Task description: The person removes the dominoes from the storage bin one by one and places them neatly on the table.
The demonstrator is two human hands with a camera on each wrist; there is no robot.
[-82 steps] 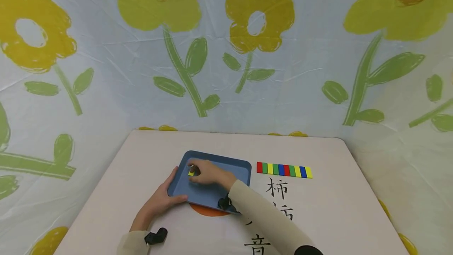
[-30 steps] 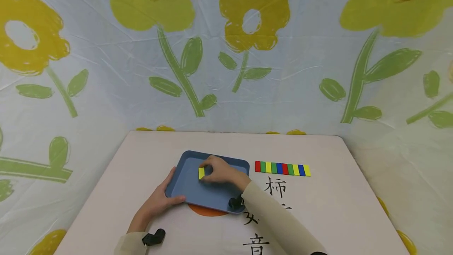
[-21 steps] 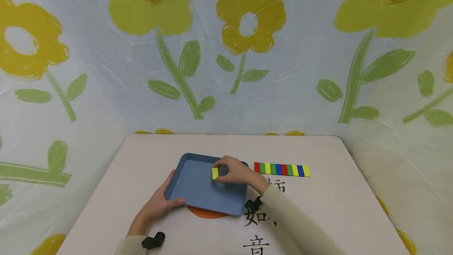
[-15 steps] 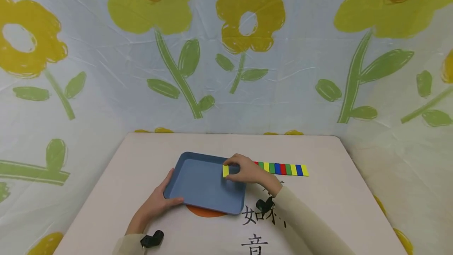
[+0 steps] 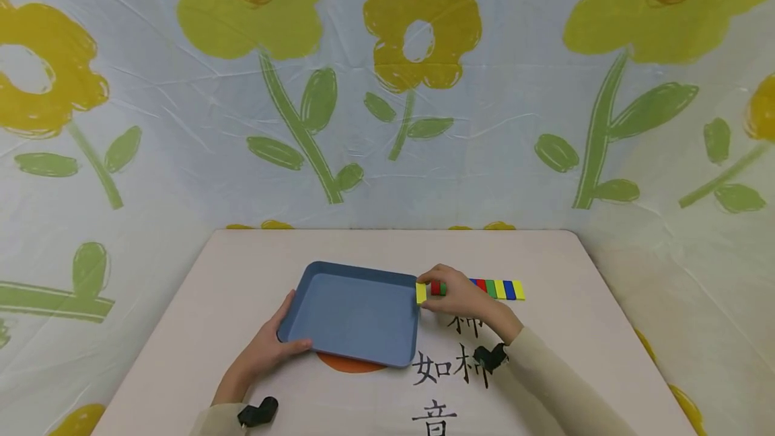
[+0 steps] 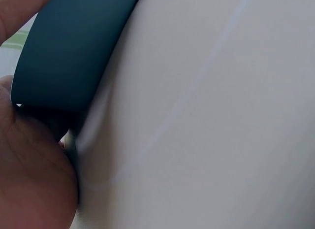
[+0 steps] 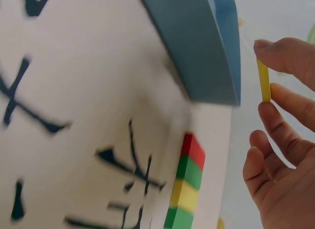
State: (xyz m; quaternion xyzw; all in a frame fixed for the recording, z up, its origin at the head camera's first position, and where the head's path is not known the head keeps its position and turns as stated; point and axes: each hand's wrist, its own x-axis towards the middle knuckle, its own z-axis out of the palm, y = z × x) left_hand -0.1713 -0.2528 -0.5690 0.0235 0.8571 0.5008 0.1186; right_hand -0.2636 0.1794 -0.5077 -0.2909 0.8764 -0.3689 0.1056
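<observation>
My right hand (image 5: 459,293) pinches a small yellow domino (image 5: 420,293) upright between thumb and fingertips. It is held over the right rim of a blue tray (image 5: 351,315), just left of the row of coloured dominoes (image 5: 505,289). The right wrist view shows the thin edge of the yellow domino (image 7: 264,81), raised above the table beside the tray's corner. The left end of the row is red, then green, partly covered by the right hand. My left hand (image 5: 263,350) grips the tray's left front corner, thumb on the front rim and fingers along the left side.
Printed black characters (image 5: 434,416) run down the white table (image 5: 545,382) right of the tray. An orange printed shape (image 5: 351,363) shows under its front edge. A flower-patterned cloth (image 5: 484,173) hangs behind the table.
The right hand has carried the yellow domino rightward from the tray's left part to its right rim, close to the row. The left hand stays on the tray; the head view shifts slightly.
</observation>
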